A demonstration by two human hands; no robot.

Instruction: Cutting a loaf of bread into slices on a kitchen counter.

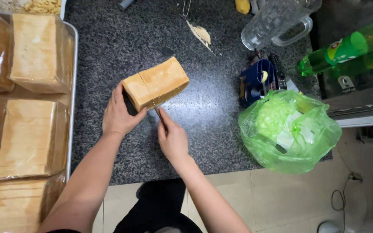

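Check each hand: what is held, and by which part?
Left hand steadies the bread loaf at its near end. Right hand grips a knife by its handle.

The right hand [172,139] is covering the handle of the knife [158,113], and its blade is disappearing into the bread loaf [155,83]. The wrapped loaves [31,138] on the left tray [73,86] are running past the picture's edge. At the far right, the green bottle [346,49] and the clear jug [277,21] are being cut off too.
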